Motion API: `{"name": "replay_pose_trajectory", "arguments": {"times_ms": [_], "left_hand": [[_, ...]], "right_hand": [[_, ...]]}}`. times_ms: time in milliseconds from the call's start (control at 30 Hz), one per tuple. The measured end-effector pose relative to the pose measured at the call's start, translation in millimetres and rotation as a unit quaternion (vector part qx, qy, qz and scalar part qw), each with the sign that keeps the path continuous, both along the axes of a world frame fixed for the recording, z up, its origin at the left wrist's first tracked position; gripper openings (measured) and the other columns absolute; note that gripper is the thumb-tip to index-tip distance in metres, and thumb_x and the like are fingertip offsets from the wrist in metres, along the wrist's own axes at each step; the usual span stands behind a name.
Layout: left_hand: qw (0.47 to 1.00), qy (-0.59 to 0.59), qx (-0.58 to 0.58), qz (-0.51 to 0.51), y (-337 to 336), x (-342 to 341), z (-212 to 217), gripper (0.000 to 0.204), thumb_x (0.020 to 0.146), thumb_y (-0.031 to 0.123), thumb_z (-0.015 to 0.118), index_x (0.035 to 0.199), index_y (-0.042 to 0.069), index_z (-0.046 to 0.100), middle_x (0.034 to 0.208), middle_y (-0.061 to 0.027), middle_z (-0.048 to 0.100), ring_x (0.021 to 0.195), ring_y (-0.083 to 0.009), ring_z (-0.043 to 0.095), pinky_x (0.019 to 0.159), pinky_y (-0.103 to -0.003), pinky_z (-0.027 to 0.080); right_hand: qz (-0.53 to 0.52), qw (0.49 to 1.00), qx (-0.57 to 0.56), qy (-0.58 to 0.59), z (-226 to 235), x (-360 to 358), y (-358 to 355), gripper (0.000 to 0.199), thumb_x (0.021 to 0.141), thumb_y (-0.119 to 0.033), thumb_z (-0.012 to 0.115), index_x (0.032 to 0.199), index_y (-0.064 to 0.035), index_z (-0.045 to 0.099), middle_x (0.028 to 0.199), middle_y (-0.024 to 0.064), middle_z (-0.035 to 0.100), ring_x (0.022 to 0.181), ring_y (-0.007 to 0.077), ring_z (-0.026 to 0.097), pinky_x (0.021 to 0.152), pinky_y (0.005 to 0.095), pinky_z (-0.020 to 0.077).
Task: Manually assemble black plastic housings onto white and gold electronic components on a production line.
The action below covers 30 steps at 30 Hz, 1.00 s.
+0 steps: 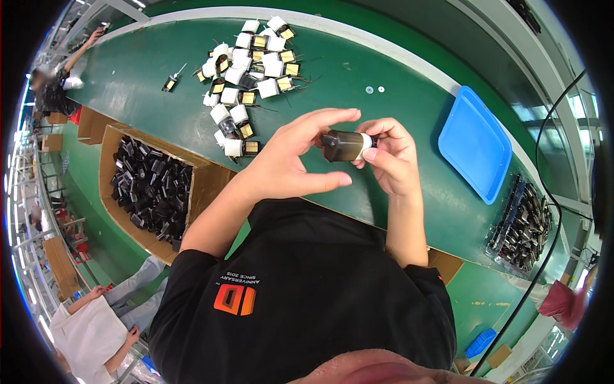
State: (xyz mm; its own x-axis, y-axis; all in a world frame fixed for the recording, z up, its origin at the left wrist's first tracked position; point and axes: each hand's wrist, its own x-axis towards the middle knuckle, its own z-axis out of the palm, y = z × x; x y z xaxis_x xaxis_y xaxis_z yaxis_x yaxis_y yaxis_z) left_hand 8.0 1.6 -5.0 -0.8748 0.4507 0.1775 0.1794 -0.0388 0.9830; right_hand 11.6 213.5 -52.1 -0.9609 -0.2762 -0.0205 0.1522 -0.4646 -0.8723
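My right hand [393,157] grips a small dark, translucent bottle-shaped part [344,146] by its right end, where a white collar shows. Thumb and fingers pinch it around that collar, and the part lies roughly level above the green table [345,70]. Around its left end my left hand [297,153] is spread in a wide curve, with thumb and forefinger well apart. Whether the left hand's other fingers touch the part, I cannot tell. Farther off on the table lies a loose group of white parts [268,88] with yellow faces and thin wires.
A cardboard box [110,197] of black plastic pieces [152,185] stands at left. At right are a blue tray [476,147] and a pile of dark parts [524,227]. Two small discs [369,90] and a single wired part [170,83] lie apart. Other people are at left.
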Motion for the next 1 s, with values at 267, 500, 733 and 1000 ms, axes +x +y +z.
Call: {"name": "replay_pose_trajectory", "arguments": {"times_ms": [267,500,733,1000], "left_hand": [[0.937,0.338,-0.081,0.041,35,-10,0,0.048,0.071,0.021,0.083,0.114,0.005,0.068,0.104,-0.0090,0.070,0.102,-0.0282,0.065,0.088,-0.037,0.053],[0.944,0.321,-0.070,0.034,39,-8,-6,0.044,0.074,0.019,0.080,0.113,0.005,0.067,0.103,-0.0107,0.070,0.104,-0.0298,0.066,0.088,-0.039,0.055],[0.946,0.311,-0.091,0.015,32,-11,-8,0.051,0.069,0.015,0.083,0.115,0.002,0.066,0.110,-0.0141,0.069,0.109,-0.0322,0.065,0.094,-0.041,0.052],[0.940,0.317,-0.122,0.026,19,-9,-3,0.050,0.071,0.018,0.085,0.117,0.008,0.066,0.116,-0.0100,0.069,0.123,-0.0323,0.058,0.108,-0.053,0.038]], "right_hand": [[0.091,0.909,-0.398,-0.085,-45,6,-24,0.033,0.075,-0.016,0.059,0.107,-0.0103,0.056,0.105,0.0078,0.062,0.095,0.0220,0.064,0.077,0.0338,0.0558],[0.035,0.880,-0.452,-0.146,-36,8,-32,0.034,0.071,-0.022,0.058,0.104,-0.0162,0.053,0.099,0.0032,0.059,0.092,0.0193,0.062,0.077,0.0329,0.0527],[0.014,0.901,-0.404,-0.154,-37,4,-26,0.038,0.072,-0.025,0.055,0.108,-0.0135,0.051,0.099,0.0051,0.058,0.089,0.0196,0.061,0.073,0.0319,0.0525],[-0.166,0.974,-0.067,0.140,-19,-6,-28,0.073,0.075,-0.048,0.063,0.129,-0.0020,0.046,0.120,0.0140,0.054,0.109,0.0240,0.054,0.095,0.0367,0.0428]]}}
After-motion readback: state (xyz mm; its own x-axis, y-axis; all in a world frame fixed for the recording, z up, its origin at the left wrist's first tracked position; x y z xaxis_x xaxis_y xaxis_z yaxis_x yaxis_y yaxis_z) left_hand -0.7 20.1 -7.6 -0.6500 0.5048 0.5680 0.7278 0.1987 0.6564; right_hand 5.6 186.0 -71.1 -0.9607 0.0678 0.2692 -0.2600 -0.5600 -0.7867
